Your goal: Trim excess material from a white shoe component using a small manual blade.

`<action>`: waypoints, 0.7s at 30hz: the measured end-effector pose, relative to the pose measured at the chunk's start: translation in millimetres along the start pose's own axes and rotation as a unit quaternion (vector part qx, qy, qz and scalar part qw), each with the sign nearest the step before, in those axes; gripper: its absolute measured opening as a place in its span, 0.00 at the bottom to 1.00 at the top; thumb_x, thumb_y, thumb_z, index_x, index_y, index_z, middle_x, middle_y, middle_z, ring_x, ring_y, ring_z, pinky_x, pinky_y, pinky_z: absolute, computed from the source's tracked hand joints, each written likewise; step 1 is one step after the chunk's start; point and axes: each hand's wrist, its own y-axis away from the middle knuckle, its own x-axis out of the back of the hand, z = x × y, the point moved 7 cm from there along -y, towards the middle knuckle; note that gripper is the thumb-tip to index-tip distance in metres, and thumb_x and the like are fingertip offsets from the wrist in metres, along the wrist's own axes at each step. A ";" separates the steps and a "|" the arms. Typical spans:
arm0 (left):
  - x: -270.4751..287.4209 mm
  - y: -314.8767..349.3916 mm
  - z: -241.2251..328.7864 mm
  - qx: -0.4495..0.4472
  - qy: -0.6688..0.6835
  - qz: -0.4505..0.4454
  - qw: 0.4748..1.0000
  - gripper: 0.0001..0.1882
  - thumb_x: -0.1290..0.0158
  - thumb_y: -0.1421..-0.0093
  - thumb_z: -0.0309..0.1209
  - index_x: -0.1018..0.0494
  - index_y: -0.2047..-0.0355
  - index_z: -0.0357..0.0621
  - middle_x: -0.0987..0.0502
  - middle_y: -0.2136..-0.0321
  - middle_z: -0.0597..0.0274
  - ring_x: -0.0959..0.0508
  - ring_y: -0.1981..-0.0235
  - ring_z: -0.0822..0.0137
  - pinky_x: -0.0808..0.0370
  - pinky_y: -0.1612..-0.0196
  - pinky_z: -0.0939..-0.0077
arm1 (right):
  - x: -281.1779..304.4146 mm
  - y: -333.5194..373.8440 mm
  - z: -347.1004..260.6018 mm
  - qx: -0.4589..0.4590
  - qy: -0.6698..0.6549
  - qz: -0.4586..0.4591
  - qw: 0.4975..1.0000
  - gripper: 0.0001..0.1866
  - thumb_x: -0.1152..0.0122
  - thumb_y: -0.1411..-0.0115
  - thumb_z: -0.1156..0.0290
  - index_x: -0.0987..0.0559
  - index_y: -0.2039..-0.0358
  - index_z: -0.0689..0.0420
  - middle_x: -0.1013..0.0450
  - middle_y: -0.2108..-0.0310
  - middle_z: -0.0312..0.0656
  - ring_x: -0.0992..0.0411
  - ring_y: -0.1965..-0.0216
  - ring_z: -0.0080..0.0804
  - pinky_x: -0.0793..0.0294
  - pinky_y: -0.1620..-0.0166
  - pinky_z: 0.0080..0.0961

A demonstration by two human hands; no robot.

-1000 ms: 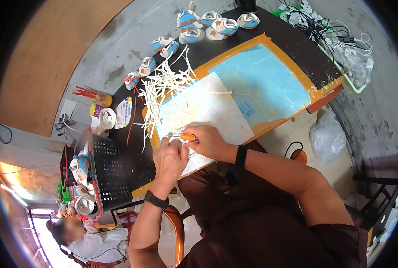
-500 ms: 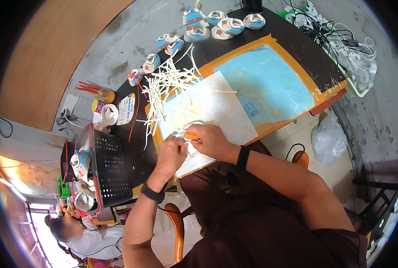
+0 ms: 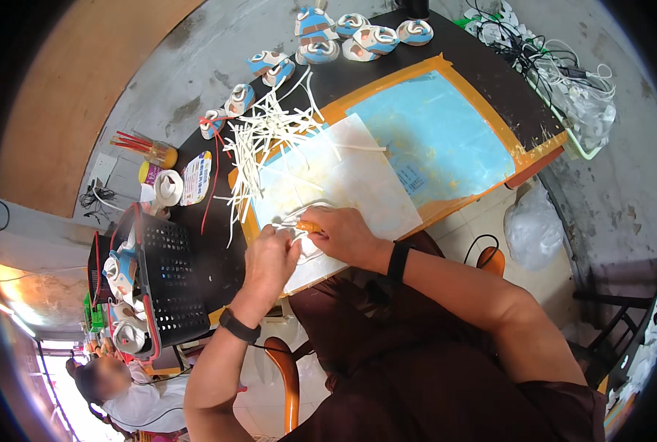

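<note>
A soft white piece with curved edges (image 3: 311,250) lies on the white sheet (image 3: 358,180) at the table's near edge, partly covered by my hands. My left hand (image 3: 266,258) is bent at the piece's left side, fingertips pinching its edge or a thin strip there; I cannot make out which. Just right of it, my right hand (image 3: 336,234) is closed around a small orange object (image 3: 310,226), perhaps a tool handle or a finger cover. The orange object's tip points toward my left hand, over the white piece.
Loose white strips (image 3: 269,140) are heaped beyond the sheet. A blue mat (image 3: 431,125) is taped down with orange tape. Small blue-and-white shoe uppers (image 3: 376,43) line the far edge. At left stand a dark basket (image 3: 170,280), a tape roll (image 3: 168,188) and a brush jar (image 3: 159,153).
My left hand has shifted slightly left, a little away from my right hand, and its thumb shows more. My right hand stays over the white piece. The whole view has drifted slightly.
</note>
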 end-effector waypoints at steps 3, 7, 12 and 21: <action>-6.3 -1.9 9.8 0.006 -0.077 -0.041 0.996 0.10 0.45 0.44 0.33 0.27 0.72 0.37 0.27 0.74 0.44 0.23 0.74 0.47 0.25 0.70 0.56 | 2.1 -2.4 -4.4 -0.010 -0.010 0.007 1.000 0.09 0.40 0.51 0.72 0.24 0.67 0.54 0.26 0.73 0.44 0.27 0.70 0.46 0.29 0.68 0.36; -15.8 -2.2 10.5 -0.023 -0.101 -0.047 0.993 0.10 0.47 0.44 0.30 0.27 0.71 0.32 0.27 0.72 0.39 0.23 0.74 0.44 0.24 0.70 0.56 | -4.3 -0.5 -2.1 -0.049 0.013 -0.027 0.998 0.07 0.40 0.51 0.71 0.23 0.69 0.53 0.26 0.74 0.43 0.27 0.71 0.45 0.29 0.68 0.36; -10.8 -5.4 5.1 -0.024 -0.062 -0.047 0.997 0.07 0.47 0.45 0.27 0.26 0.73 0.32 0.26 0.72 0.38 0.24 0.74 0.43 0.25 0.69 0.56 | -6.9 0.2 0.9 -0.034 0.016 -0.018 0.999 0.07 0.40 0.51 0.71 0.22 0.69 0.52 0.26 0.75 0.42 0.27 0.72 0.44 0.29 0.69 0.35; -9.4 -4.5 -25.6 -0.002 0.108 -0.015 0.994 0.09 0.42 0.45 0.28 0.24 0.73 0.31 0.31 0.83 0.51 0.30 0.82 0.62 0.34 0.76 0.69 | -10.3 -2.8 -1.4 -0.037 0.020 0.014 0.999 0.05 0.39 0.52 0.71 0.22 0.72 0.53 0.27 0.76 0.40 0.27 0.73 0.42 0.30 0.70 0.33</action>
